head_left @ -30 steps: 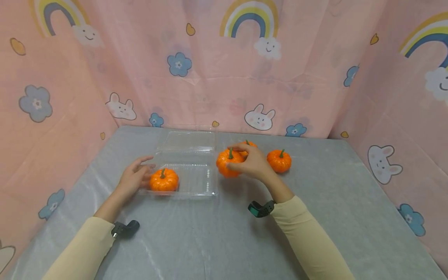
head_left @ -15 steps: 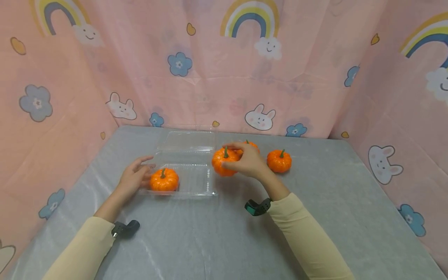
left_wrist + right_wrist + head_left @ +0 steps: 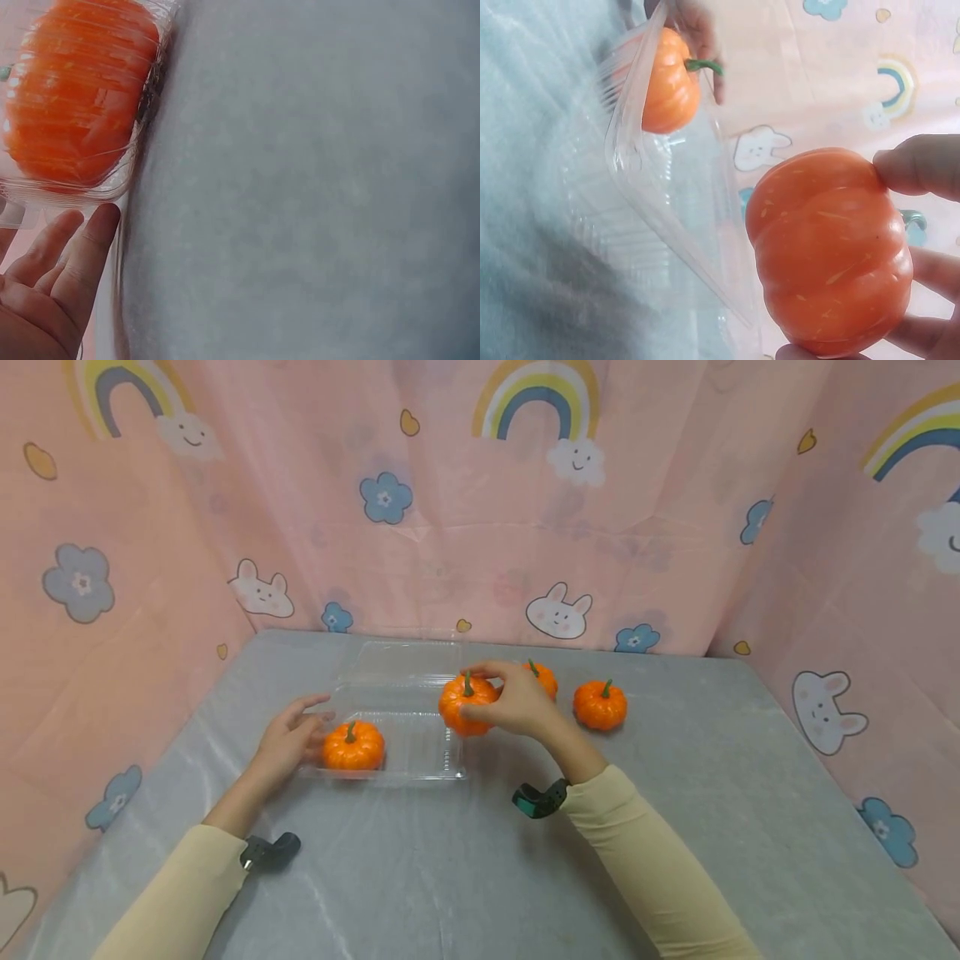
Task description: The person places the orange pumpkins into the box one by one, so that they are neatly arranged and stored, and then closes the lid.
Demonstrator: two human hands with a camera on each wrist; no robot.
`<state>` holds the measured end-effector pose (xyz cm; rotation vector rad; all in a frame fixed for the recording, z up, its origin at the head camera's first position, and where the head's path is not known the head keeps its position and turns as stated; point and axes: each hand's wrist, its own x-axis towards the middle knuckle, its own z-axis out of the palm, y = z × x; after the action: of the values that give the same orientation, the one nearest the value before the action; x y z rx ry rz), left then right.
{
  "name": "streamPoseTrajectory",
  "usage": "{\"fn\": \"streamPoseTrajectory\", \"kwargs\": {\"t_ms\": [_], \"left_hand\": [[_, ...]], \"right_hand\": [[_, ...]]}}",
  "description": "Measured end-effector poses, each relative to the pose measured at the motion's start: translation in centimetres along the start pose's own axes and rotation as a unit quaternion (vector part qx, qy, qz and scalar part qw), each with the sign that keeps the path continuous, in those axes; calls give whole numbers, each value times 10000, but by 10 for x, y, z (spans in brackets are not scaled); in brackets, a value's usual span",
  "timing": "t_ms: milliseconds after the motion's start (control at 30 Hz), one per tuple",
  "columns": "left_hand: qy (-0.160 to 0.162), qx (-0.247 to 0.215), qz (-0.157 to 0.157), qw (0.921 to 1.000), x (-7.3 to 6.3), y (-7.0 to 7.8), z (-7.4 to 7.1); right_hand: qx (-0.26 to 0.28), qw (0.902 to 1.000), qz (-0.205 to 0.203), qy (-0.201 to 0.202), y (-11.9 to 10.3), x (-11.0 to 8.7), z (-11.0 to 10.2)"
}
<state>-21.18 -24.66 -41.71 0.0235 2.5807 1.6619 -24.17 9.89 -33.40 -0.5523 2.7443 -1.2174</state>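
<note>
In the head view a small orange toy pumpkin (image 3: 456, 708) with a green stem is held between the thumb and fingers of my right hand (image 3: 521, 700), at the right edge of a clear plastic clamshell box (image 3: 416, 747). The right wrist view shows this held pumpkin (image 3: 829, 247) up close, raised above the box wall. Another pumpkin (image 3: 354, 747) sits in the left part of the box. Beside it, my left hand (image 3: 285, 742) has its fingers extended at the box's left side. The left wrist view has those fingertips (image 3: 103, 221) against or very near the clear wall.
Behind the tray part lies the box's open clear lid (image 3: 408, 662). Two more pumpkins stand on the grey tabletop to the right: one (image 3: 543, 678) partly hidden by my right hand, another (image 3: 600, 705) farther right. Pink patterned cloth (image 3: 465, 527) encloses the back and sides.
My right hand has carried its pumpkin leftward, from just right of the box to over its right edge. The left hand and the pumpkin in the box have stayed put.
</note>
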Motion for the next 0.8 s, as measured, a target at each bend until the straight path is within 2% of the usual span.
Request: {"fn": "streamPoseTrajectory", "kwargs": {"t_ms": [167,300,500,800], "left_hand": [[51,49,-38,10000,1,0,1],[55,89,-70,9999,2,-1,1],[48,-79,-106,9999,1,0,1],[81,-112,-48,9999,0,2,1]], "right_hand": [[13,10000,11,-16,-2,3,7],[106,9998,-133,-36,-4,6,13],[164,9993,-321,-34,-6,10,20],[271,9992,-261,-140,-7,14,32]]}}
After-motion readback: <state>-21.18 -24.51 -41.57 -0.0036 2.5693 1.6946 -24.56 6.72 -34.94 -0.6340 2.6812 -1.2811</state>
